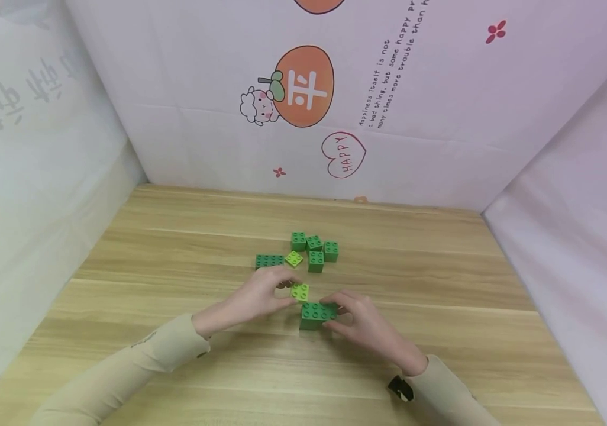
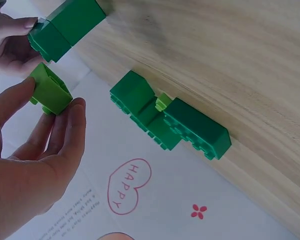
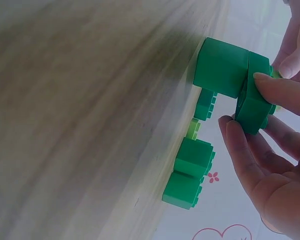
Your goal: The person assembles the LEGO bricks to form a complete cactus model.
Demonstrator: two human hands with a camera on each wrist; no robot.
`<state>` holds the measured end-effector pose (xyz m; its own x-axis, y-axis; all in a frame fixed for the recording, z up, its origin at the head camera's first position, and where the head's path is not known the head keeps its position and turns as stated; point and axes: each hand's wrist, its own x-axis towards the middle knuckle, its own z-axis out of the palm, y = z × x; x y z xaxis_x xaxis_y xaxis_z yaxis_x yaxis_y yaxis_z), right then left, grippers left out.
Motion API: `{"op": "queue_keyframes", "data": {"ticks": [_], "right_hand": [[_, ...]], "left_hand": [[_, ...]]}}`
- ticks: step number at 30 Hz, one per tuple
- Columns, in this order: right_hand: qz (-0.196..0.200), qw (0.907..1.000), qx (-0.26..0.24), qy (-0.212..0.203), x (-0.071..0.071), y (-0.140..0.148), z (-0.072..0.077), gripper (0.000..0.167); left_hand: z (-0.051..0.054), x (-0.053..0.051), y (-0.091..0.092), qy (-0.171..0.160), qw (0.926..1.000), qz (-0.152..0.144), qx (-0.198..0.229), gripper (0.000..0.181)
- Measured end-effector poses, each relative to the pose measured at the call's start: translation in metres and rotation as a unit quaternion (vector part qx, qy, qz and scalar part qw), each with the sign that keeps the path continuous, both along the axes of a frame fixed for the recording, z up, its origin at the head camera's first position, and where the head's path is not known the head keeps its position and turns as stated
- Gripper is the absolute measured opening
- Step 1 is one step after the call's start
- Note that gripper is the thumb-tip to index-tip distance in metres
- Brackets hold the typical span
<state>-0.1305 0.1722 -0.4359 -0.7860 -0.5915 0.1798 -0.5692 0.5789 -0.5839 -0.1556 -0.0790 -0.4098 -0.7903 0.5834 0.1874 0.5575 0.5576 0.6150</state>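
My left hand (image 1: 267, 291) pinches a small lime-green toy brick (image 2: 51, 91) between thumb and fingers, above the table. Just to the right, my right hand (image 1: 365, 324) grips the overhanging end of a long green brick (image 3: 253, 109). That long brick sits across the top of a green block (image 3: 221, 67) standing on the table, as the right wrist view shows. In the head view the lime brick is close to the left end of the long brick's studded top; whether they touch I cannot tell.
Beyond the hands lie several square green bricks (image 1: 316, 261) in a cluster, a flat lime-green brick (image 1: 294, 259) and a dark green long brick (image 1: 269, 260). White printed cloth (image 1: 420, 130) rises behind the wooden table (image 1: 176, 236) and along both sides.
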Motion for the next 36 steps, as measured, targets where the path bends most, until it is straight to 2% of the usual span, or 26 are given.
{"op": "queue_keyframes", "data": {"ticks": [5,17,36], "right_hand": [[0.003,1.0000,-0.003,0.002,0.000,0.000,0.000,0.038],[0.004,1.0000,-0.004,-0.001,0.000,0.000,0.001,0.040],[0.032,0.9976,-0.025,0.056,-0.002,0.002,-0.004,0.040]], "left_hand": [[0.002,0.004,0.003,-0.009,0.9999,-0.008,0.008,0.036],[-0.003,0.011,0.013,-0.014,0.9996,-0.022,0.009,0.034],[-0.006,0.014,0.014,-0.019,0.9994,-0.020,0.021,0.035]]}}
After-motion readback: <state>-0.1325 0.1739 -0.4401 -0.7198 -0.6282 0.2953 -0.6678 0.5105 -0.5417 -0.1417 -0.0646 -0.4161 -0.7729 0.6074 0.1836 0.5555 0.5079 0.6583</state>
